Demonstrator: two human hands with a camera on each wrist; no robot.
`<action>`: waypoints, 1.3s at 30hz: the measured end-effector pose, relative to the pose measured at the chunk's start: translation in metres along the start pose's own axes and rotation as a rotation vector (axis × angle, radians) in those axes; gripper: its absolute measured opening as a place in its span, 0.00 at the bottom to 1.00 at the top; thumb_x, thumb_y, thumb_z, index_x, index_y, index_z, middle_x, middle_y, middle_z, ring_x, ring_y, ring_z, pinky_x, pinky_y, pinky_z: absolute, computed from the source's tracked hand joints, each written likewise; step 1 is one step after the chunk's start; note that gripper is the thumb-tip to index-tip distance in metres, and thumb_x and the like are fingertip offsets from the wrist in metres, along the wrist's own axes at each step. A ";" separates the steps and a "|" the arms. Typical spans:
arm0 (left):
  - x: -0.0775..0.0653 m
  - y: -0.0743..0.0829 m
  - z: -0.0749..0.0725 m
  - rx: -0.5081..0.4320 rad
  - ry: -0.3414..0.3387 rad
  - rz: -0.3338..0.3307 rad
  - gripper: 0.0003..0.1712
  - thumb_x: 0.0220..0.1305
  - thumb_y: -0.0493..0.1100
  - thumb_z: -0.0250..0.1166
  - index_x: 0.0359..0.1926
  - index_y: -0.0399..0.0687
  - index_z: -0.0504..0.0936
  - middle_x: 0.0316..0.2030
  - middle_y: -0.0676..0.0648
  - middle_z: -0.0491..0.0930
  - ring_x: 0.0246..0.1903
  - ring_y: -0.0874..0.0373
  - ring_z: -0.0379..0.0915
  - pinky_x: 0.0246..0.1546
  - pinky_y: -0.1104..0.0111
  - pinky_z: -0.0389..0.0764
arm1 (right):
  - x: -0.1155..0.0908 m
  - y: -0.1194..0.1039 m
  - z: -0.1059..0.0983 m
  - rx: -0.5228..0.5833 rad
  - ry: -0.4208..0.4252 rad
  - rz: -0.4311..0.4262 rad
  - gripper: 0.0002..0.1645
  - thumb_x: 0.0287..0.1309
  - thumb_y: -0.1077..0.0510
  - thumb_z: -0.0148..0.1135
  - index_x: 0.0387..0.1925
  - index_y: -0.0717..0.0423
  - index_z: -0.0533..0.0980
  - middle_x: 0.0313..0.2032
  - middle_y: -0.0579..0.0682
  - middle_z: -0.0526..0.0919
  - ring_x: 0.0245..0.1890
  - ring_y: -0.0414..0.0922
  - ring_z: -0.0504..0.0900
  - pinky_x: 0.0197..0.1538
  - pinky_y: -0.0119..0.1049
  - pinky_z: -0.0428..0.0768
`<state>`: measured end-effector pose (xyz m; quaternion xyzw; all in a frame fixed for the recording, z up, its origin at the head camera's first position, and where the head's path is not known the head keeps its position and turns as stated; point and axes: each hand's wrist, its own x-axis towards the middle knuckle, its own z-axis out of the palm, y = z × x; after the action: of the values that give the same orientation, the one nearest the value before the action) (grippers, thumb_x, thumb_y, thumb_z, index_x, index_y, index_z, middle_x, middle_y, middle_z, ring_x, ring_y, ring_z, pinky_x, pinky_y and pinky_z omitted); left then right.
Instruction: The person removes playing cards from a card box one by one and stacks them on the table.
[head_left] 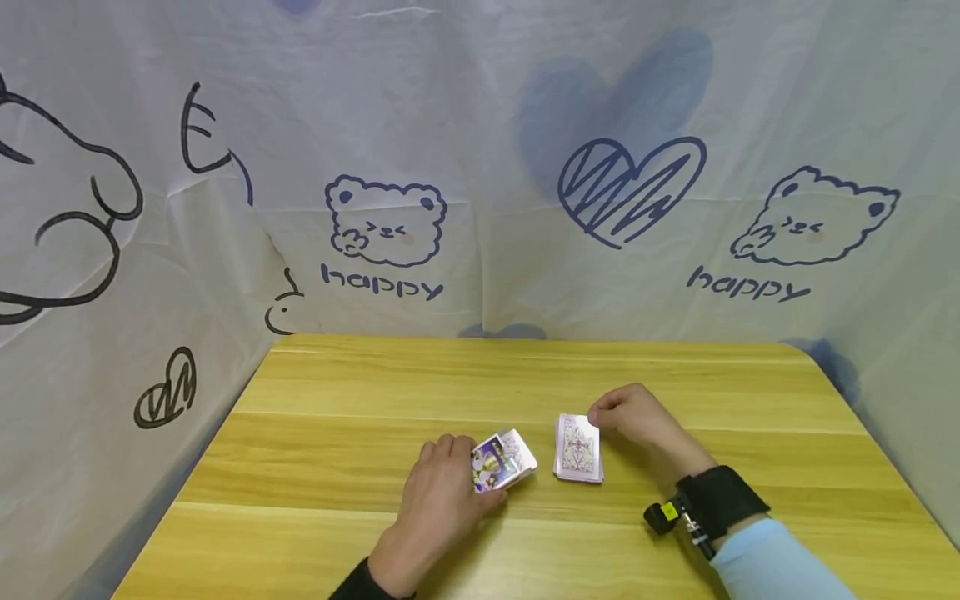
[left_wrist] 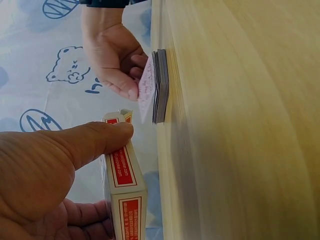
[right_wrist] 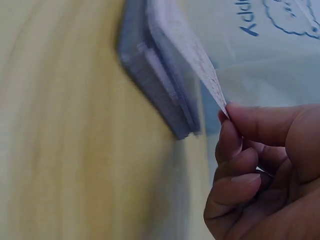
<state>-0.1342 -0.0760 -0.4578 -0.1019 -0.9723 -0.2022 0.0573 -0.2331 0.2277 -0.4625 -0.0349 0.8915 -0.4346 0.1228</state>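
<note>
My left hand grips a white, red and purple card box, thumb on one side and fingers on the other. The box's end toward the right stands open, and a patterned card back shows there. To the right of it, a deck of playing cards lies stacked on the table, pale patterned backs up. My right hand is at the deck's far right corner. Between thumb and forefinger it pinches the top playing card, whose pinched edge is lifted off the stack in the right wrist view.
Everything stands on a wooden table with light yellow grain. Behind it and at the sides hangs a pale cloth with drawn bears and hearts. A black wrist strap with a small camera sits on my right wrist.
</note>
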 end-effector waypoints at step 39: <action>-0.002 -0.001 0.002 -0.040 -0.010 0.047 0.42 0.48 0.58 0.85 0.55 0.36 0.80 0.40 0.46 0.78 0.38 0.55 0.68 0.33 0.67 0.72 | -0.038 -0.040 0.065 0.041 0.222 -0.129 0.07 0.69 0.58 0.67 0.38 0.56 0.88 0.32 0.48 0.88 0.27 0.41 0.78 0.31 0.33 0.75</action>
<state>-0.1328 -0.0765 -0.4602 -0.1269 -0.9657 -0.2197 0.0552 -0.1815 0.1601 -0.4626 -0.0414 0.8864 -0.4611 -0.0042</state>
